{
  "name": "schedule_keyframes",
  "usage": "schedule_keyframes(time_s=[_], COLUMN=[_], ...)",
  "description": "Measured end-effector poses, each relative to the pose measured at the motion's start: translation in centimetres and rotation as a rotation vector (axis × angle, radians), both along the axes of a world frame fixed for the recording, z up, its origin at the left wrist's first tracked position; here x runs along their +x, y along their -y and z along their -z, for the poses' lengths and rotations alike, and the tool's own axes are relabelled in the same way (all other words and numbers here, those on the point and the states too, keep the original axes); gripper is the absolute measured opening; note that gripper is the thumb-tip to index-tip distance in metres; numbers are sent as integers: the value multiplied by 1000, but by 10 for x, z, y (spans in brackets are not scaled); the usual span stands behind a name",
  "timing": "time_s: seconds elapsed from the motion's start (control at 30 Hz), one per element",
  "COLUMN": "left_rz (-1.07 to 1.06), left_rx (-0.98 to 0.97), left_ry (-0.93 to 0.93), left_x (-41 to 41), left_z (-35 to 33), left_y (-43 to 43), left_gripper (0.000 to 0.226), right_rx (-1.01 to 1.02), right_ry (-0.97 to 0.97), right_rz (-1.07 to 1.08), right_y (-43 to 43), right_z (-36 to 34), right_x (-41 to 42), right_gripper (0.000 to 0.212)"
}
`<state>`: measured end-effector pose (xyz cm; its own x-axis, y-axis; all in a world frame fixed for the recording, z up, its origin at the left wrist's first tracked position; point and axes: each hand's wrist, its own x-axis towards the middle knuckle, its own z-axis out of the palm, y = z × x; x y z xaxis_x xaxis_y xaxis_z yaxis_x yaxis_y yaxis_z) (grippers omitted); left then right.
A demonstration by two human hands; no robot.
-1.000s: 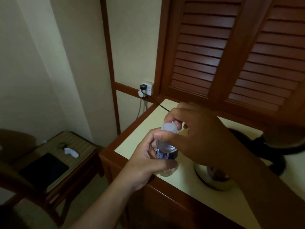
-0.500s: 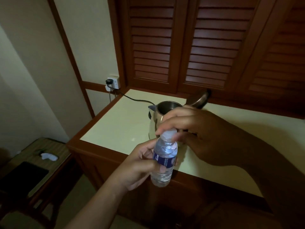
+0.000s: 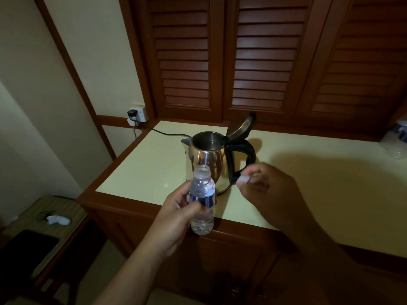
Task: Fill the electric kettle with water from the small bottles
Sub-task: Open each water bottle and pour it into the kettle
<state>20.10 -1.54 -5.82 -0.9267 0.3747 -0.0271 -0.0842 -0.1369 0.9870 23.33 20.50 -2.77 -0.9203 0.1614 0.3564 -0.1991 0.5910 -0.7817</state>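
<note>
L hand (image 3: pixel 176 219) wraps the small bottle (image 3: pixel 202 194) round its label. Bottle upright, long axis vertical, open mouth up, over the counter (image 3: pixel 154 164) front edge. R hand (image 3: pixel 271 194), just right of it, pinches the cap (image 3: pixel 244 179). Behind stands the kettle (image 3: pixel 207 164), spout left, handle right, lid (image 3: pixel 241 126) tipped back. Cord (image 3: pixel 167 134) runs to wall socket (image 3: pixel 137 113). 1 more bottle (image 3: pixel 398 139) far right.

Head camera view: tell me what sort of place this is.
Probably a hotel room: a steel electric kettle on a cream-topped wooden cabinet, dark louvred shutters behind, and a small water bottle in the left hand.
</note>
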Motion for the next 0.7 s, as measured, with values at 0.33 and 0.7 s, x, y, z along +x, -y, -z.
schedule_keyframes(time_s=[0.33,0.7], left_rz=[0,-53], left_rx=[-79,-243], left_ry=[16,-248], left_x=[-32,-63], left_z=[15,-9], left_y=[34,44], left_gripper=[46,48], right_rx=[192,515], right_ry=[145,315], right_rz=[173,242], right_y=[11,14], right_z=[117,126], right_x=[-35,-44], right_gripper=[18,85])
